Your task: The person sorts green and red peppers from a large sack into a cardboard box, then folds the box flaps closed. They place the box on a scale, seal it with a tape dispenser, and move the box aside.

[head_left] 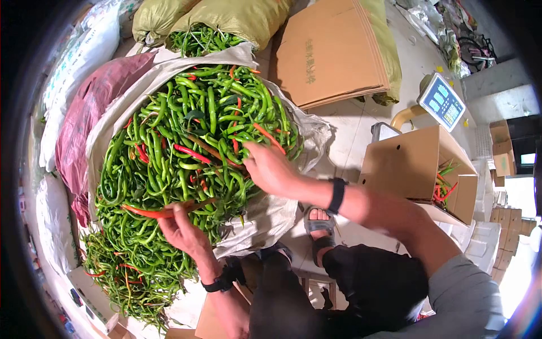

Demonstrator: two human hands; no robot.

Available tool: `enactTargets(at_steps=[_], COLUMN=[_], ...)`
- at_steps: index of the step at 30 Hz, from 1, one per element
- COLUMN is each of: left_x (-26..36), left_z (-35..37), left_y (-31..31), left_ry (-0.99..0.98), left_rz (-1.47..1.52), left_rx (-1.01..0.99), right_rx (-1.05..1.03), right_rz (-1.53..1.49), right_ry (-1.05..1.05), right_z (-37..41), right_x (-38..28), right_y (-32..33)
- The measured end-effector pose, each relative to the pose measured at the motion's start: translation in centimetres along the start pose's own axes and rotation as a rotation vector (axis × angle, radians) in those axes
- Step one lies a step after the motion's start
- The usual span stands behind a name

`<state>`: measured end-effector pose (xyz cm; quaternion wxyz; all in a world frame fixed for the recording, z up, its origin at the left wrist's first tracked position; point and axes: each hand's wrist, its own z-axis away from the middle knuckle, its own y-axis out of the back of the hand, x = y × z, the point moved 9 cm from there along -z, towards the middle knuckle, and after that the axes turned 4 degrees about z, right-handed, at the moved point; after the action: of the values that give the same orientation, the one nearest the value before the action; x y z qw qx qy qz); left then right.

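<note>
A large heap of green peppers with scattered red ones lies on an opened white sack. My left hand is closed on a long red pepper over the lower part of the heap; darker, brownish peppers lie against it. Over the heap's right side, my right hand has its fingers bent down at the peppers, beside an orange-red pepper. Its fingertips are partly hidden, and whether they hold anything does not show.
Flat cardboard sheets lie behind the heap. On the right stand an open carton with red and green peppers inside and a scale display. Full sacks line the back and left.
</note>
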<state>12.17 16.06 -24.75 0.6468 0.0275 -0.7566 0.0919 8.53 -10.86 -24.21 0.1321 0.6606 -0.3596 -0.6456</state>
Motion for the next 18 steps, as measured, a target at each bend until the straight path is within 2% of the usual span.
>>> enactTargets(at_steps=[1,3,4,5,7,9,10,11,13,14,15,17,18], left_x=[0.3,0.7,-0.5,-3.1,-8.1,-11.4,-13.3,-13.2,-11.9,-11.5,-10.2,-7.0,-5.8], left_z=[-0.6,-1.6,-1.6,-1.5,0.4,1.4,1.0,1.0,1.2,1.3,1.1,0.2,-0.4], left_y=[1.0,0.1,-0.9,-1.8,-4.1,-6.2,-6.5,-6.7,-7.2,-6.4,-5.7,-3.4,-2.0], left_ry=[-0.047,0.053,0.155,0.296,0.514,0.428,0.18,0.19,0.322,0.483,0.497,0.49,0.464], left_rz=[0.0,0.035,0.054,-0.057,-0.22,-0.294,-0.403,-0.398,-0.406,-0.325,-0.158,0.042,0.099], left_rx=[0.078,0.055,-0.012,-0.109,-0.395,-0.528,-0.529,-0.518,-0.5,-0.43,-0.313,-0.128,-0.056], right_rx=[-0.068,-0.164,-0.167,-0.225,-0.299,-0.184,-0.054,-0.009,0.125,0.213,0.214,0.224,0.208], right_rz=[0.091,0.13,0.136,0.124,0.112,-0.076,0.003,-0.028,0.01,0.078,0.078,-0.405,-0.358], right_ry=[0.004,-0.078,-0.077,-0.072,-0.064,-0.052,0.093,0.111,0.259,0.358,0.366,0.172,0.184], right_z=[-1.4,-3.0,-3.0,-3.4,-3.8,-4.6,-4.8,-5.3,-6.0,-6.3,-6.8,-7.6,-7.8], right_x=[0.6,2.0,1.8,1.5,1.4,1.1,-0.4,-1.2,-5.3,-7.2,-8.8,-9.6,-11.1], right_y=[-1.3,-3.6,-3.6,-3.8,-4.5,-2.8,-0.7,0.6,4.6,6.4,7.3,9.2,9.8])
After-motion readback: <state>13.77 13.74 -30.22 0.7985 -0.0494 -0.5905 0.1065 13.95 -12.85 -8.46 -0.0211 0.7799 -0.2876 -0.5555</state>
